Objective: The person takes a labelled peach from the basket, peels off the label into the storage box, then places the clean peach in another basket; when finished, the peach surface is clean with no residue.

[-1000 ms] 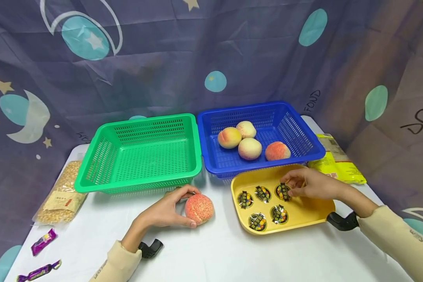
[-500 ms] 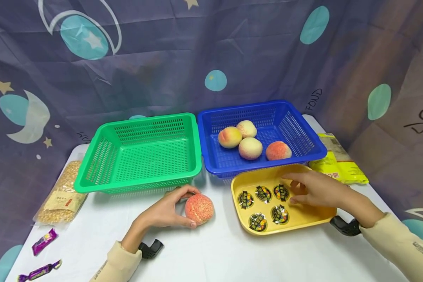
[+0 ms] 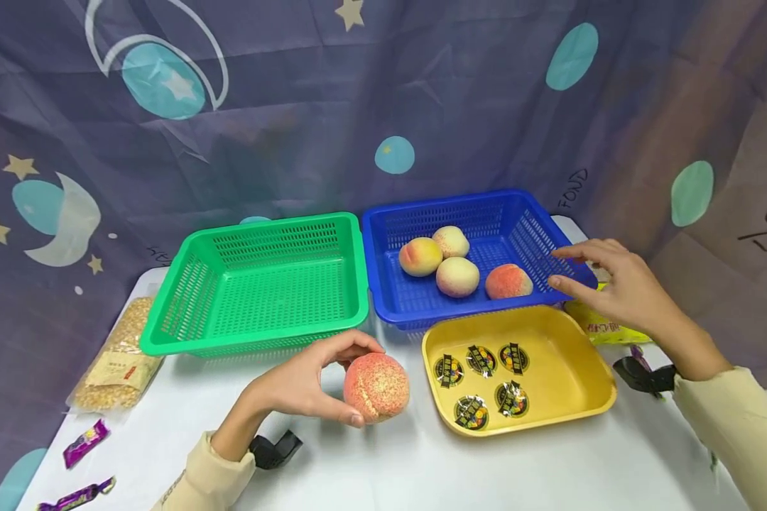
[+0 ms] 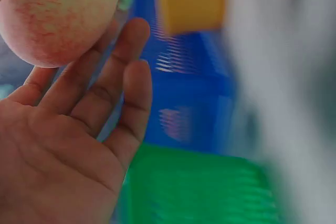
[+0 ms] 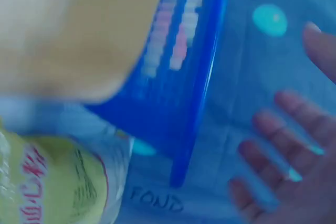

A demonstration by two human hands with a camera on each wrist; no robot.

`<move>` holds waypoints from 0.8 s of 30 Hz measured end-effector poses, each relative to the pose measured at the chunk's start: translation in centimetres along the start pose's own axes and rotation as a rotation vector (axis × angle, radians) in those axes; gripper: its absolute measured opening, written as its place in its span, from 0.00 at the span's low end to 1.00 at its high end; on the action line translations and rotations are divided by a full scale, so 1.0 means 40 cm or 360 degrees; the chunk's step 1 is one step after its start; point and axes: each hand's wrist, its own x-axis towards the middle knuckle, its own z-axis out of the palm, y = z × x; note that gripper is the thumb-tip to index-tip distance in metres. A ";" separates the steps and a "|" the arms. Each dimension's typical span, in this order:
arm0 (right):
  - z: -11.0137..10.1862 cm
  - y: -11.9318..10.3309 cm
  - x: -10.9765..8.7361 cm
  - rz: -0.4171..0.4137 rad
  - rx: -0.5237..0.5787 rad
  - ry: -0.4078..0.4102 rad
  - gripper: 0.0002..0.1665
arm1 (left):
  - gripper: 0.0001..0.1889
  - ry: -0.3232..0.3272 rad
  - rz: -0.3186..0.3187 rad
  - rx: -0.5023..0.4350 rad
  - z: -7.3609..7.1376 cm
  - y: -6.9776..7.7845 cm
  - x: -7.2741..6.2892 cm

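Note:
My left hand (image 3: 309, 380) grips a pink-red peach (image 3: 377, 388) between thumb and fingers, over the white table in front of the green basket. In the left wrist view the peach's pale side (image 4: 58, 14) shows above the palm. My right hand (image 3: 623, 287), fingers spread and holding nothing, hovers by the right end of the blue basket (image 3: 415, 310). Several peaches lie in that basket, a pinkish one (image 3: 508, 282) nearest the hand. Below it, the yellow tray (image 3: 565, 362) bears several round black fruit stickers (image 3: 513, 399) in clear film.
A green basket (image 3: 271, 287) stands at the back left, touching the blue one. A bag of corn kernels (image 3: 120, 355) lies at the left edge, near two purple-wrapped candies (image 3: 85, 443). A yellow packet (image 3: 607, 328) lies at the right, partly behind my right hand.
My left hand has lifted the peach off the table and moved it slightly right. The right hand has left the tray, going up and right. The stickers have stayed in the tray.

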 end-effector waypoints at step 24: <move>0.037 0.102 0.053 0.0415 -0.0105 -0.0692 0.71 | 0.39 -0.0265 -0.0336 0.0503 -0.182 -0.009 0.469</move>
